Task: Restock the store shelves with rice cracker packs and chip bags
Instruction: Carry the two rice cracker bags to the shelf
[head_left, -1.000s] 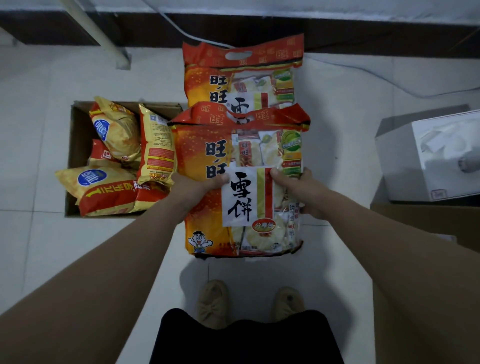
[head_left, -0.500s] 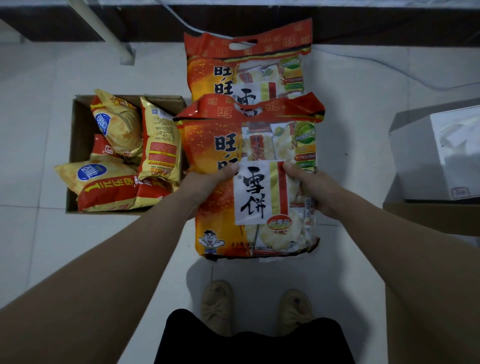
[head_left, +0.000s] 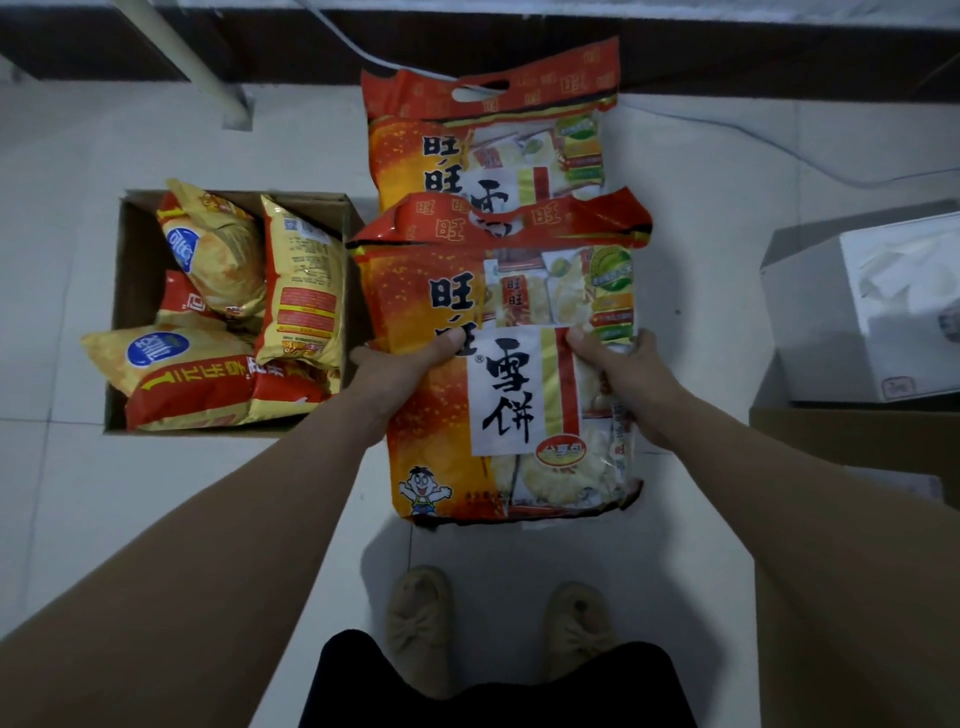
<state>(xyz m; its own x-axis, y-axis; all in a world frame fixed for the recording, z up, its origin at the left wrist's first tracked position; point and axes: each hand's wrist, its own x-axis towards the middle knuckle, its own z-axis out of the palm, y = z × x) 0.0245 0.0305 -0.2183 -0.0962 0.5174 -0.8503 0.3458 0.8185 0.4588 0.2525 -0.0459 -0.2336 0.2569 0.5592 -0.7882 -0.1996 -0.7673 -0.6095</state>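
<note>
A large orange-red rice cracker pack (head_left: 509, 395) hangs in front of me above the floor, label facing up. My left hand (head_left: 400, 369) grips its left edge and my right hand (head_left: 623, 374) grips its right edge, thumbs on the front. A second rice cracker pack (head_left: 488, 135) of the same kind lies on the floor beyond it, partly covered by the held one. Several yellow and red chip bags (head_left: 223, 322) fill an open cardboard box (head_left: 124, 291) on the floor to the left.
A white box (head_left: 872, 322) sits on a brown carton (head_left: 852, 441) at the right. A pale shelf post (head_left: 208, 78) and a dark base strip run along the top. A cable (head_left: 727, 130) crosses the tile floor. My slippered feet (head_left: 493, 623) stand below.
The held pack has shifted slightly right and closer to me with both hands still on it. The view has dipped a little.
</note>
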